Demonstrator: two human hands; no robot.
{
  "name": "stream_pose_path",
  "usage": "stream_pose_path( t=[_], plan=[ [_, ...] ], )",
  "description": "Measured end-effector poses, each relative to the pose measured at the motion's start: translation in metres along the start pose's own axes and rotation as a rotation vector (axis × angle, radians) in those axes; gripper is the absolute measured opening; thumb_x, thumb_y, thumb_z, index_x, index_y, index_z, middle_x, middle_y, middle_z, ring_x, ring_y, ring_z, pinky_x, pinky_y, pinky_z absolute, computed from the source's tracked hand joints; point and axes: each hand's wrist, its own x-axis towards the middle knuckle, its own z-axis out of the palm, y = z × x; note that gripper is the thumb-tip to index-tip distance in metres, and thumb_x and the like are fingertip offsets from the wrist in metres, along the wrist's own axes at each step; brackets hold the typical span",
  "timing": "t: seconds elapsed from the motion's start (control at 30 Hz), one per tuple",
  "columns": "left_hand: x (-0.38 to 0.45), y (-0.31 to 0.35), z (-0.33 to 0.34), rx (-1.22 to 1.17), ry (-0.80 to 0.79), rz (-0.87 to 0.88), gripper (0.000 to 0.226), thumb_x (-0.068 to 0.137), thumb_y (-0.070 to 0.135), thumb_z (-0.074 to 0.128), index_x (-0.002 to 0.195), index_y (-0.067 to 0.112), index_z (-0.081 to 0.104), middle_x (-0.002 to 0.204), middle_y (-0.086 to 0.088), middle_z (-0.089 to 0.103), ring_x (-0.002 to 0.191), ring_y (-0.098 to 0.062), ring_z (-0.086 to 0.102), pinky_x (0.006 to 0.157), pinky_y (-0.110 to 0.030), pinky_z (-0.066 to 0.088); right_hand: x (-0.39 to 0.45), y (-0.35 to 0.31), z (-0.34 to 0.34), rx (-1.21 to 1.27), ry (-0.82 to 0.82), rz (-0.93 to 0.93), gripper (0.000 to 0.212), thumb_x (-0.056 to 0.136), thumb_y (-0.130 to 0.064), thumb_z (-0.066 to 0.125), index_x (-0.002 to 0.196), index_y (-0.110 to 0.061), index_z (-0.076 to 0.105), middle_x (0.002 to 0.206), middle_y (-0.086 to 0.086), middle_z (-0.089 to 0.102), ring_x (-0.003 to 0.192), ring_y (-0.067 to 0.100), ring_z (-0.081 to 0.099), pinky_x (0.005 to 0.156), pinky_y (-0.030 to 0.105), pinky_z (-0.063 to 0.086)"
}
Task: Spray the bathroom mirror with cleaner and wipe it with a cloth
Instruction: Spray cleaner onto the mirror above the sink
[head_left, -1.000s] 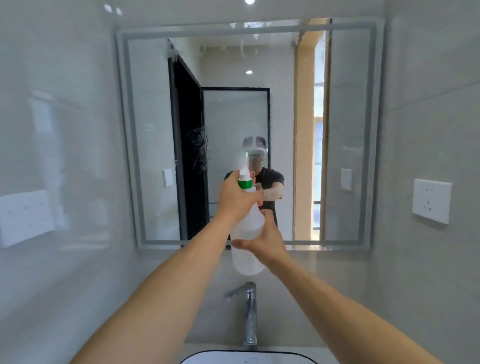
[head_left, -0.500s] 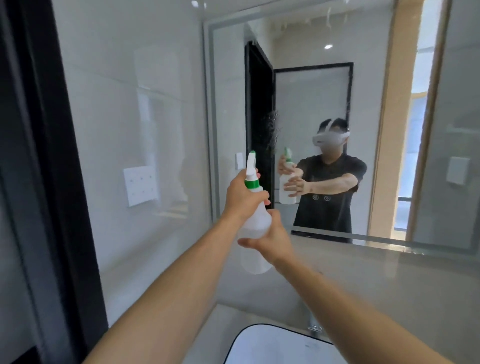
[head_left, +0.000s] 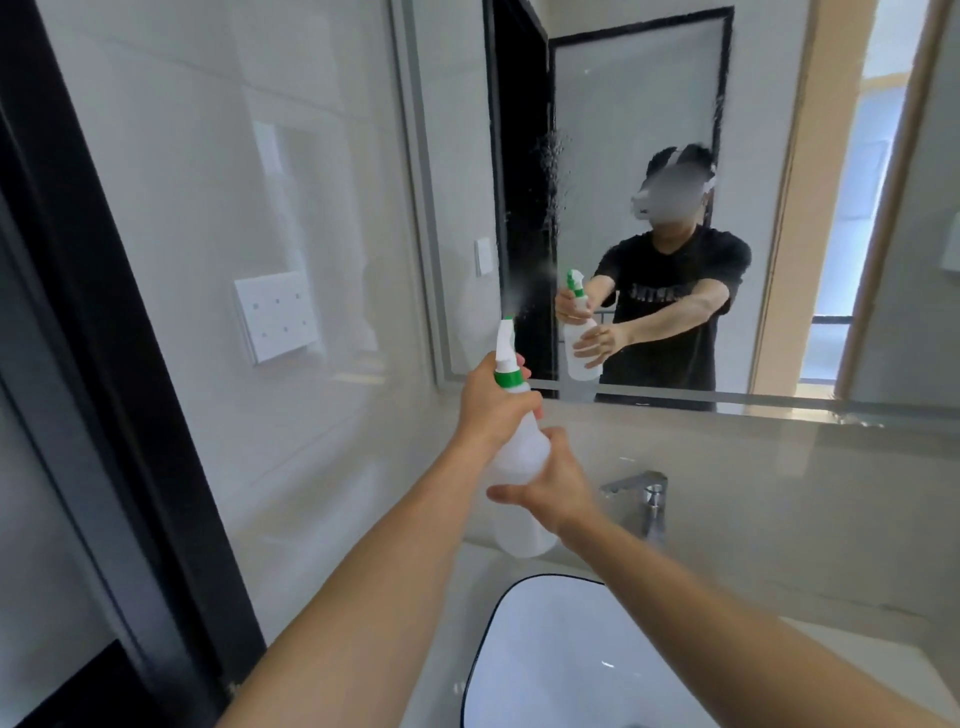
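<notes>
A translucent white spray bottle with a green collar and white nozzle is held up in front of the wall mirror. My left hand grips its neck at the trigger. My right hand steadies the bottle's body from the right side, fingers wrapped on it. A fine mist leaves the nozzle toward the mirror's lower left. Droplets streak the glass over the dark door reflection. No cloth is in view.
A white basin with a dark rim lies below my arms. A chrome tap stands at the wall behind it. A white socket plate is on the left tiled wall, and a black door frame runs down the left edge.
My view has moved closer to the mirror's lower left and tilted down. The bottle now releases a mist, and more droplets show on the glass. Both hands keep their hold.
</notes>
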Motion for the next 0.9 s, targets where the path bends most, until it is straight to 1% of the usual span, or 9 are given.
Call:
stream_pose_path(
  t=[0.13, 0.27, 0.43, 0.5, 0.57, 0.63, 0.73, 0.83, 0.9],
  plan=[
    [0.000, -0.008, 0.021, -0.023, -0.050, -0.013, 0.043, 0.049, 0.006, 0.073, 0.090, 0.016, 0.061, 0.079, -0.002, 0.063, 0.077, -0.034, 0.064, 0.076, -0.059, 0.058, -0.001, 0.013, -0.012, -0.046, 0.058, 0.029, 0.081, 0.056, -0.028, 0.093, 0.113, -0.027, 0.035, 0.099, -0.008, 0.058, 0.087, 0.014, 0.057, 0.059, 0.024, 0.038],
    [0.002, -0.008, 0.044, -0.030, -0.111, 0.006, 0.042, 0.053, 0.007, 0.077, 0.091, 0.019, 0.061, 0.086, -0.009, 0.065, 0.087, -0.040, 0.067, 0.079, -0.054, 0.059, -0.002, 0.021, -0.030, -0.072, 0.119, 0.041, 0.082, 0.056, -0.029, 0.093, 0.113, -0.027, 0.034, 0.097, -0.010, 0.057, 0.091, 0.020, 0.057, 0.060, 0.025, 0.038],
    [0.001, -0.002, 0.081, -0.057, -0.226, 0.042, 0.049, 0.060, 0.005, 0.079, 0.100, 0.029, 0.063, 0.095, 0.004, 0.065, 0.086, -0.019, 0.063, 0.076, -0.038, 0.057, -0.009, 0.032, -0.062, -0.061, 0.195, 0.069, 0.081, 0.056, -0.030, 0.092, 0.112, -0.032, 0.033, 0.093, -0.019, 0.052, 0.081, 0.002, 0.052, 0.058, 0.020, 0.035],
    [-0.002, 0.001, 0.098, -0.054, -0.281, 0.067, 0.052, 0.062, 0.007, 0.080, 0.101, 0.034, 0.060, 0.093, 0.010, 0.064, 0.085, -0.015, 0.063, 0.071, -0.031, 0.053, -0.013, 0.039, -0.077, -0.058, 0.236, 0.084, 0.082, 0.055, -0.032, 0.092, 0.112, -0.034, 0.033, 0.095, -0.018, 0.051, 0.086, 0.005, 0.052, 0.061, 0.022, 0.037],
    [-0.007, 0.003, 0.117, -0.058, -0.333, 0.097, 0.057, 0.065, 0.011, 0.082, 0.112, 0.032, 0.060, 0.092, 0.014, 0.064, 0.086, -0.009, 0.062, 0.068, -0.024, 0.046, -0.021, 0.046, -0.095, -0.075, 0.267, 0.098, 0.082, 0.055, -0.034, 0.091, 0.113, -0.035, 0.033, 0.097, -0.019, 0.050, 0.091, 0.011, 0.052, 0.063, 0.024, 0.039],
    [-0.016, 0.006, 0.133, -0.085, -0.403, 0.130, 0.073, 0.070, 0.016, 0.083, 0.134, 0.027, 0.051, 0.101, 0.016, 0.063, 0.095, -0.006, 0.061, 0.071, -0.019, 0.043, -0.030, 0.053, -0.114, -0.103, 0.292, 0.116, 0.083, 0.056, -0.035, 0.091, 0.114, -0.037, 0.032, 0.096, -0.021, 0.048, 0.087, 0.008, 0.050, 0.064, 0.025, 0.039],
    [-0.038, 0.004, 0.160, -0.207, -0.563, 0.160, 0.088, 0.075, 0.026, 0.084, 0.149, 0.033, 0.036, 0.130, 0.010, 0.059, 0.116, -0.008, 0.057, 0.089, -0.021, 0.047, -0.052, 0.067, -0.148, -0.130, 0.345, 0.138, 0.084, 0.055, -0.034, 0.091, 0.115, -0.037, 0.032, 0.098, -0.019, 0.050, 0.086, 0.006, 0.051, 0.064, 0.027, 0.043],
    [-0.069, -0.003, 0.186, -0.336, -0.695, 0.110, 0.074, 0.088, 0.050, 0.065, 0.153, 0.037, 0.031, 0.146, 0.009, 0.051, 0.131, -0.010, 0.051, 0.106, -0.029, 0.042, -0.081, 0.080, -0.184, -0.110, 0.405, 0.180, 0.083, 0.051, -0.034, 0.090, 0.113, -0.039, 0.035, 0.103, -0.015, 0.055, 0.092, 0.006, 0.056, 0.061, 0.025, 0.045],
    [-0.090, -0.009, 0.205, -0.382, -0.743, 0.027, 0.062, 0.095, 0.066, 0.039, 0.150, 0.039, 0.035, 0.145, 0.012, 0.053, 0.130, -0.006, 0.052, 0.100, -0.020, 0.043, -0.099, 0.089, -0.206, -0.106, 0.443, 0.226, 0.082, 0.052, -0.031, 0.090, 0.114, -0.037, 0.037, 0.106, -0.010, 0.058, 0.094, 0.011, 0.059, 0.065, 0.032, 0.050]
  ],
)
